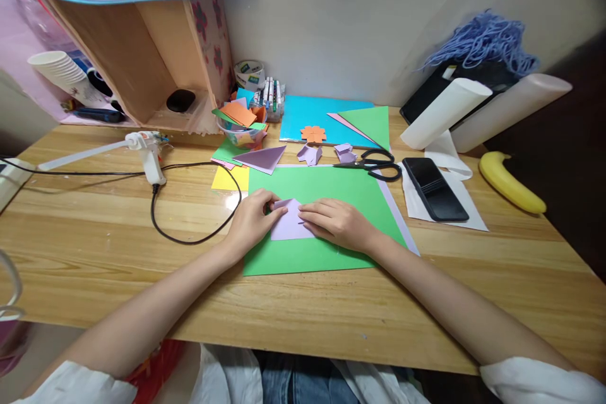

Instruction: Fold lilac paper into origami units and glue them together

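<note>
A small piece of lilac paper with a folded, pointed top lies on a large green sheet. My left hand pinches its upper left edge between thumb and fingers. From the other side, my right hand presses its fingertips on the right edge, fingers held together. Just beyond the green sheet sit two folded lilac paper pieces and a lilac paper triangle. Black-handled scissors lie across the sheet's far right corner.
A glue gun with a looping black cable stands at left. Right of the sheet are a phone, a banana and white rolls. At the back are a bowl of paper scraps, markers and a wooden box.
</note>
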The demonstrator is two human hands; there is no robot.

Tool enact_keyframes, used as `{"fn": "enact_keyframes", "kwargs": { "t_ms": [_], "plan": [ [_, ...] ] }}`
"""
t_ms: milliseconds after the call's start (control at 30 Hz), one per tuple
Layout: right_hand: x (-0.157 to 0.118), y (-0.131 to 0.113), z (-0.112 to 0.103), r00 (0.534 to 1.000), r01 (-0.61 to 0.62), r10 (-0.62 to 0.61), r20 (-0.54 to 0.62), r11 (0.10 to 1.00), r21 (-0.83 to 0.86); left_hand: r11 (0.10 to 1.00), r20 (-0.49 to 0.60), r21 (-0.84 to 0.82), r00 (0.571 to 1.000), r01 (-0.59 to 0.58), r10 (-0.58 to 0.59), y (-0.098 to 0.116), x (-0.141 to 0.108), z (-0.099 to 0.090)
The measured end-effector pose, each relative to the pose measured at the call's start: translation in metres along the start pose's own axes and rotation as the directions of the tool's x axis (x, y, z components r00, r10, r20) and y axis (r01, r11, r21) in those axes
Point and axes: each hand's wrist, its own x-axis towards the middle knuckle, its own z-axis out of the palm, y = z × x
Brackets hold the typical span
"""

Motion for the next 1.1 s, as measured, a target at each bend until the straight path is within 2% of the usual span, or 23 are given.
{"fn": "enact_keyframes", "kwargs": {
  "t_ms": [267, 433, 533, 633, 900, 1100],
  "plan": [
    [-0.002, -0.003, -0.003, 0.995, 0.094, -0.091, 0.035, 0.990, -0.103, 0.999, 0.009, 0.043, 1.000, -0.010, 0.010, -0.001, 0.000, 0.000],
    [-0.001, -0.004, -0.001, 0.998, 0.064, -0.062, 0.027, 0.993, -0.095, 0.979, 0.009, 0.167, 0.993, -0.117, 0.117, 0.005, -0.006, 0.002],
    [0.000, -0.003, 0.000, 0.998, 0.054, -0.053, 0.017, 0.996, -0.076, 0.931, 0.037, 0.311, 0.982, -0.190, 0.187, 0.010, -0.009, 0.004],
    [0.001, -0.003, 0.001, 0.999, 0.047, -0.047, -0.003, 0.997, -0.063, 0.883, 0.082, 0.413, 0.974, -0.224, 0.209, 0.013, -0.011, 0.005],
    [0.003, -0.005, 0.003, 0.999, 0.009, -0.010, -0.033, 0.999, -0.032, 0.809, 0.131, 0.517, 0.959, -0.282, 0.250, 0.016, -0.013, 0.010],
    [0.003, -0.005, 0.002, 1.000, -0.002, 0.002, -0.010, 1.000, -0.009, 0.799, 0.149, 0.530, 0.959, -0.283, 0.241, 0.018, -0.013, 0.012]
  ]
}}
